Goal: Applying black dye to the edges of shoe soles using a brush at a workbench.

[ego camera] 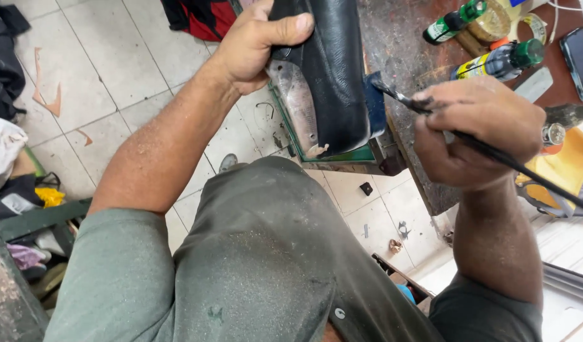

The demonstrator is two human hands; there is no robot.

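Note:
My left hand (256, 44) grips a black leather shoe (332, 69) from its left side, thumb laid across the upper. The shoe stands tilted, its worn grey sole edge (297, 104) facing me, and rests on a green-edged stand (342, 155) above my knee. My right hand (478, 130) holds a thin black paintbrush (494, 152). The brush's dark bristle tip (383, 88) points at the shoe's right side, next to a blue patch (375, 104). The long handle runs off to the lower right.
A dark, stained workbench (402, 44) lies on the right with two green-capped bottles (500, 60), a round tin, a black phone (579, 54) and a yellow cloth (570, 164). Pale floor tiles (101, 69) carry scraps. Bags and clutter sit at the left edge.

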